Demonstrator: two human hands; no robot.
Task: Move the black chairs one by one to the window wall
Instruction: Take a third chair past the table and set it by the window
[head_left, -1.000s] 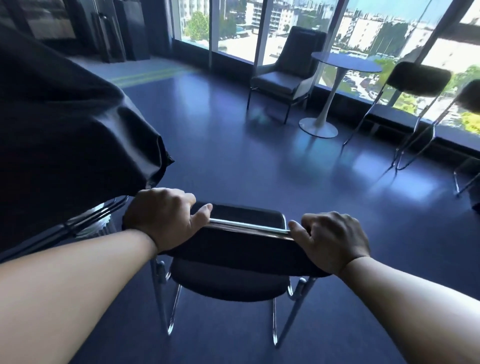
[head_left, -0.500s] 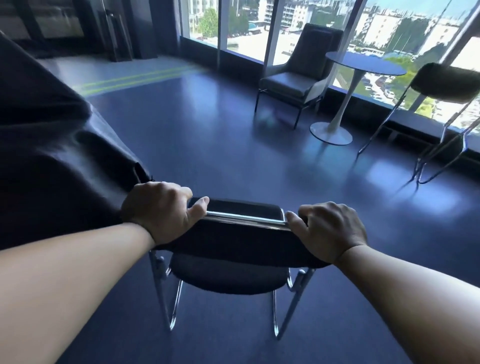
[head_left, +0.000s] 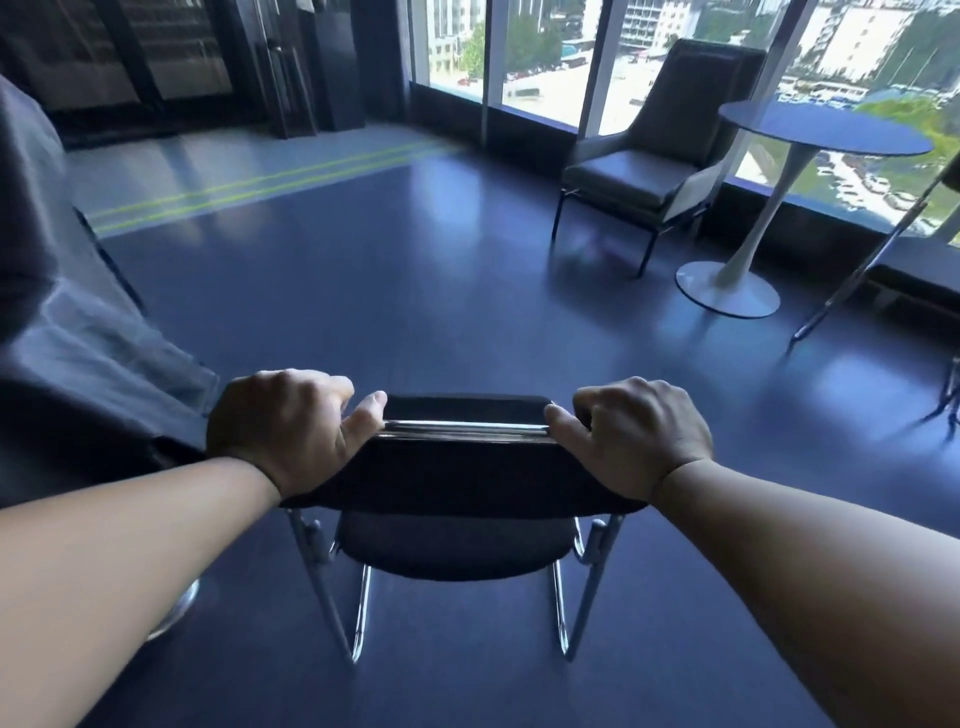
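A black chair (head_left: 457, 478) with chrome legs stands right in front of me, its back towards me. My left hand (head_left: 283, 426) grips the left end of the backrest top and my right hand (head_left: 636, 434) grips the right end. The window wall (head_left: 545, 57) runs across the far right. Chrome legs of another black chair (head_left: 852, 280) show at the right edge, beside the window.
A dark cloth-covered table (head_left: 78, 353) fills the left side, close to my left arm. By the window stand a grey armchair (head_left: 654, 156) and a round white pedestal table (head_left: 810, 130). Open dark blue floor (head_left: 389, 286) lies between me and the window.
The view has swung left and come nearer the window: the armchair and round table shifted right and grew larger. Both hands keep the same hold on the backrest.
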